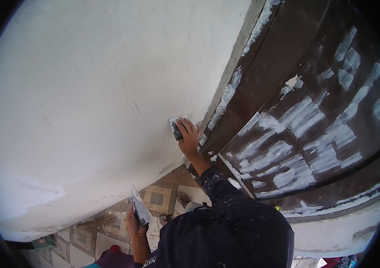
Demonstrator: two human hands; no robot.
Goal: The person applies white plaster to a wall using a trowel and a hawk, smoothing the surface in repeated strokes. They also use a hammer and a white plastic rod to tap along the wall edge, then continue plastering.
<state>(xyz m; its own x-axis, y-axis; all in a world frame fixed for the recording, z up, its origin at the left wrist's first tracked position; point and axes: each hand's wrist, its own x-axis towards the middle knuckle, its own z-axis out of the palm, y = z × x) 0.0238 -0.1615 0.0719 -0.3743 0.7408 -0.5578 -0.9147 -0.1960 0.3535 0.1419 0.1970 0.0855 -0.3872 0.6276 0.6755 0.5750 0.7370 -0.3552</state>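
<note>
My right hand point(189, 136) grips a small flat blade point(174, 121) with a dark handle, held against the white wall point(100, 98) beside the grey strip point(226, 88) at its right edge. Lower down, my left hand point(136, 223) holds a larger metal blade point(140, 205) upward, smeared with pale paste, close to the foot of the wall. To the right of the wall, the dark brown door and frame point(270, 58) carry many rough white smears of paste point(301, 114).
Below are a patterned tiled floor point(156, 198), my sandalled foot point(183, 200), a bundle of thin sticks point(98, 222), a green object point(43, 241) at lower left and a red object point(115, 249). A pale low surface point(350, 232) with coloured items beyond it lies at lower right.
</note>
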